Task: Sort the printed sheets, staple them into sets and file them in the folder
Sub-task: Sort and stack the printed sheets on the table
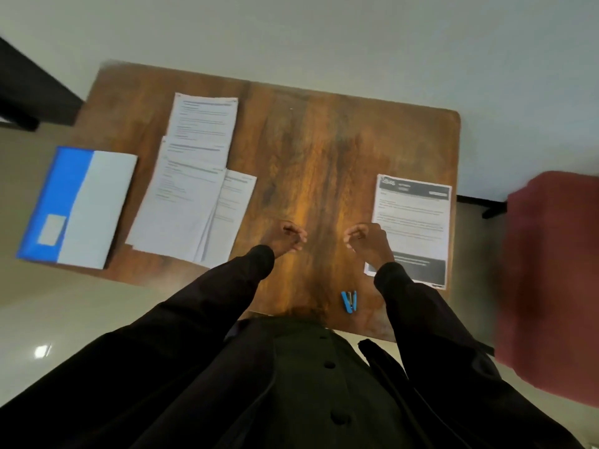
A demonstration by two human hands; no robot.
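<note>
A loose pile of white printed sheets [191, 196] lies fanned out on the left half of the wooden table [308, 150]. To its left an open blue folder [77, 205] overhangs the table's left edge. A single sheet with dark bands at top and bottom [418, 218] lies at the right. A small blue stapler [349, 301] rests near the front edge. My left hand [287, 238] and my right hand [368, 239] hover over the middle of the table, fingers loosely curled, holding nothing. The right hand's wrist overlaps the banded sheet's lower left corner.
A dark red upholstered seat [551, 280] stands close to the table's right side. A dark piece of furniture [29, 89] sits at the far left. Pale floor surrounds the table. My dark sleeves and buttoned coat fill the lower view.
</note>
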